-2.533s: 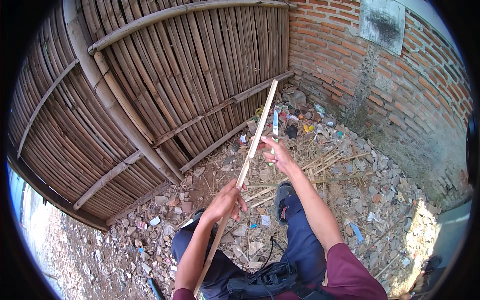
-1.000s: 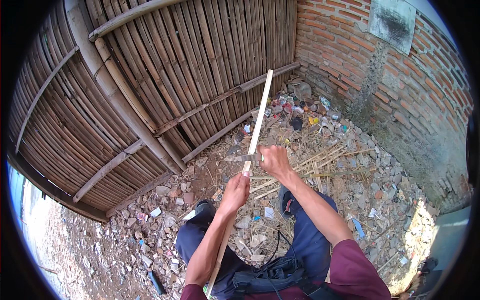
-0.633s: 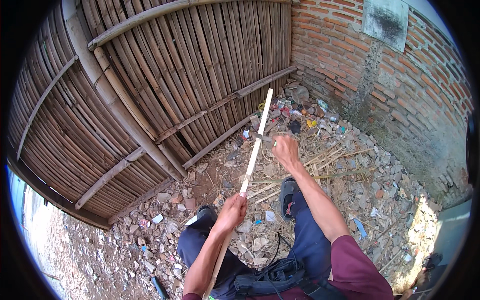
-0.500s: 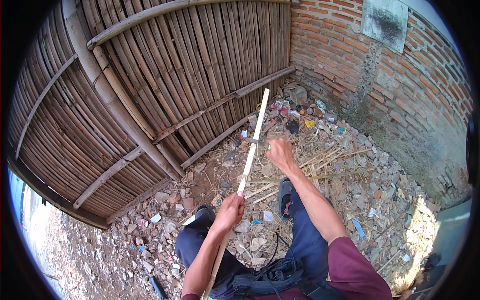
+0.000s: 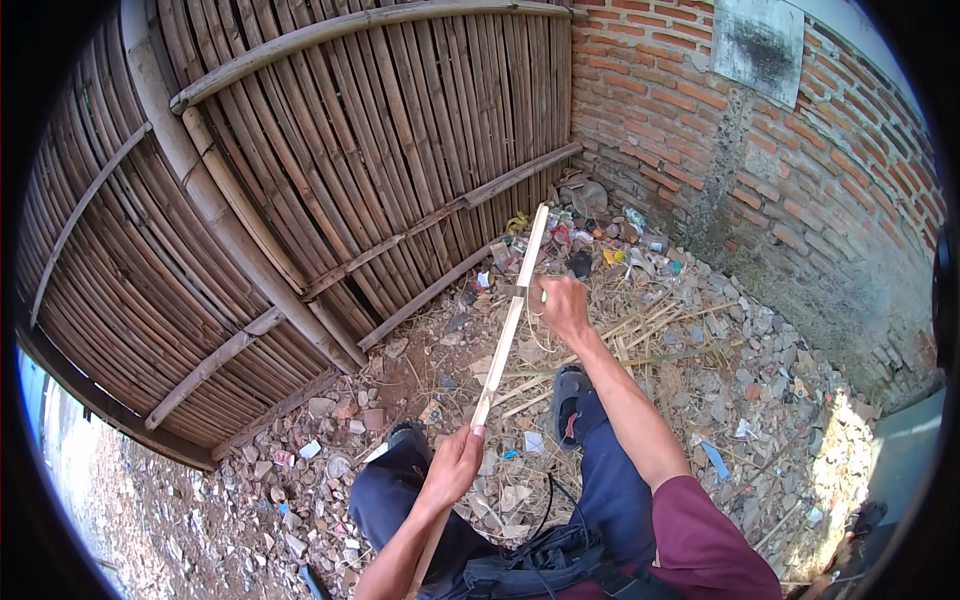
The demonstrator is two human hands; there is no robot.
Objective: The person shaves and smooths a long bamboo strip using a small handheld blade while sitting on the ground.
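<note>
Left hand (image 5: 455, 465) grips pale strip (image 5: 501, 347), lower centre | right hand (image 5: 563, 305) grips knife (image 5: 517, 291), blade crossing strip | strip drawn lower, blade nearer tip | shaving seemingly underway

Wide fisheye view from the left head camera, facing down and forward, left hand (image 5: 453, 468) low of centre, right hand (image 5: 563, 305) near centre, legs (image 5: 604, 465) close below, fence (image 5: 380, 130) farther off upper left, brick wall (image 5: 655, 105) upper right
</note>
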